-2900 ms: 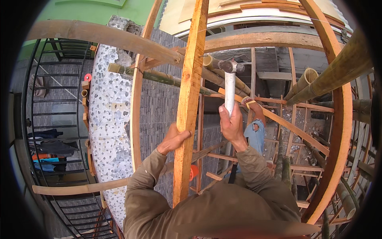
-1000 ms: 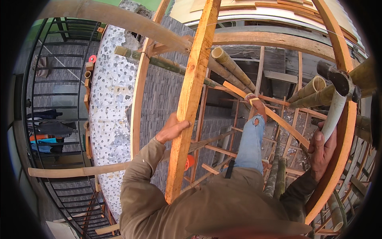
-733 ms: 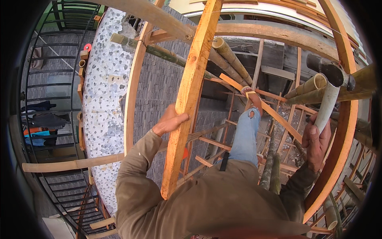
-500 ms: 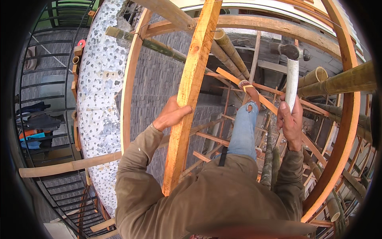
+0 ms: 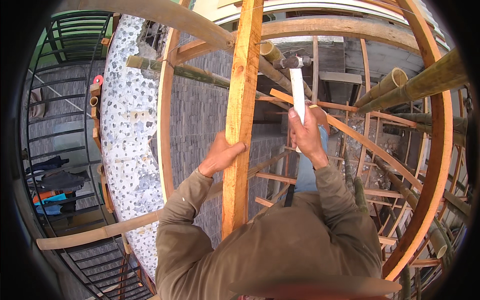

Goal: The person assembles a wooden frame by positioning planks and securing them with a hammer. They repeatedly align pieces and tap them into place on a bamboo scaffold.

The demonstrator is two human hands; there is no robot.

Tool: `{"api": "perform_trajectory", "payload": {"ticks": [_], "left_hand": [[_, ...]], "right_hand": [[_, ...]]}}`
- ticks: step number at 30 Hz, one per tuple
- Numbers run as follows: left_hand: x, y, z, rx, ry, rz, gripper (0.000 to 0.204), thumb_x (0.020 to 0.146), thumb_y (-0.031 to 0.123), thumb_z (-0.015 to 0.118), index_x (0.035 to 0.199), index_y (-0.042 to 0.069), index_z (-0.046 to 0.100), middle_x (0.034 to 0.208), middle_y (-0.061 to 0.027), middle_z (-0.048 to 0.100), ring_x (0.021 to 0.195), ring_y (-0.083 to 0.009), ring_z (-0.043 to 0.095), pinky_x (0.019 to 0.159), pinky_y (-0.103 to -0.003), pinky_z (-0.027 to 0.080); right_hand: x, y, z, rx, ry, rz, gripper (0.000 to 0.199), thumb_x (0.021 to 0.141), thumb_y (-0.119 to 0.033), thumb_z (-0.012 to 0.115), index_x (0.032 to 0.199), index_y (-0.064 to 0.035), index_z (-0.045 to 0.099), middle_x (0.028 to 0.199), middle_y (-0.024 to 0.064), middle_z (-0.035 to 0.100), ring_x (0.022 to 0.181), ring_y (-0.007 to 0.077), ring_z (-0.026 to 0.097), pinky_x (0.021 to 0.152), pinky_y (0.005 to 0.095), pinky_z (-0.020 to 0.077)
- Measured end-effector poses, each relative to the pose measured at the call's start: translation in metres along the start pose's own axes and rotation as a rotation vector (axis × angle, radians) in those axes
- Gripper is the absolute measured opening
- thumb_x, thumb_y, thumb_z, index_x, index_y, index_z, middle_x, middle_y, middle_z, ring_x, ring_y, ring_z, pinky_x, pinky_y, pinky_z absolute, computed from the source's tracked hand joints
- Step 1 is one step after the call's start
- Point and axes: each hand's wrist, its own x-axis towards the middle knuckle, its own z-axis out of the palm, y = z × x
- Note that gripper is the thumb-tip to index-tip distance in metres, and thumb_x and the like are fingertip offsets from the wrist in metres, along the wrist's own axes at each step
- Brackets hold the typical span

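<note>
The hammer (image 5: 298,90) stands a little right of centre in the upper half of the frame, its dark head uppermost and its pale handle running nearly straight down. It is probably top-heavy, with a stiff handle that could turn slick in a damp palm; the low end gives the best leverage. The right hand (image 5: 307,134) is wrapped around that lower part, thumb lying along the handle, and a short stub shows beneath the fist.

Just left of it, the sawn timber (image 5: 243,85) runs from the top edge down to the person's chest. It looks rigid, fairly heavy and rough enough not to slip, though its edges may splinter; the flat sides are the natural hold. The left hand (image 5: 222,152) clasps it around mid-frame, thumb across the near face; its fingers go behind and are hidden. What seems to be a nail (image 5: 262,43) juts from the timber's right side near the top.

Both elbows are bent, the brown sleeves (image 5: 182,202) rising inward from the lower edge, with the hammer head apart from the timber.

Farther out, a bamboo pole (image 5: 160,20) crosses the upper left, a mottled slab (image 5: 131,120) and black grille (image 5: 57,135) fill the left, and a bowed-looking beam (image 5: 439,150) curves down the right.
</note>
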Motion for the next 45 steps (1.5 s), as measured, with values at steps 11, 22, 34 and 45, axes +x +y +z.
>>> {"api": "perform_trajectory", "payload": {"ticks": [11,22,34,45], "left_hand": [[0.002,0.002,-0.002,-0.017,-0.053,0.033,0.032,0.079,0.013,0.064,0.103,-0.008,0.064,0.088,-0.0106,0.067,0.078,-0.0170,0.062,0.068,-0.035,0.051],[0.001,-0.001,-0.003,-0.036,-0.064,0.019,0.034,0.081,0.014,0.064,0.108,-0.007,0.062,0.093,-0.0099,0.066,0.080,-0.0163,0.061,0.070,-0.034,0.052],[0.002,-0.001,-0.005,-0.019,-0.105,0.048,0.033,0.080,0.013,0.060,0.106,-0.008,0.059,0.089,-0.0086,0.062,0.080,-0.0154,0.059,0.069,-0.035,0.051],[0.003,-0.010,-0.004,-0.038,-0.081,0.050,0.037,0.081,0.015,0.062,0.110,-0.007,0.058,0.090,-0.0081,0.061,0.080,-0.0161,0.057,0.069,-0.034,0.050]], "right_hand": [[0.015,-0.013,-0.006,0.021,0.083,-0.087,0.042,0.107,-0.044,0.044,0.113,-0.0025,0.048,0.067,-0.0013,0.043,0.041,0.0042,0.040,0.035,0.0220,0.0385],[0.051,0.013,0.043,0.283,0.201,-0.122,0.035,0.108,-0.035,0.043,0.115,-0.0011,0.047,0.066,0.0002,0.044,0.041,0.0078,0.042,0.033,0.0250,0.0375],[0.030,-0.027,0.011,0.802,0.525,-1.036,0.033,0.106,-0.039,0.047,0.103,-0.0063,0.044,0.071,0.0000,0.045,0.052,0.0087,0.047,0.043,0.0293,0.0448],[-0.002,-0.054,-0.013,0.593,0.655,-0.894,0.039,0.106,-0.043,0.045,0.111,-0.0039,0.043,0.068,-0.0007,0.042,0.050,0.0089,0.045,0.045,0.0254,0.0436]]}}
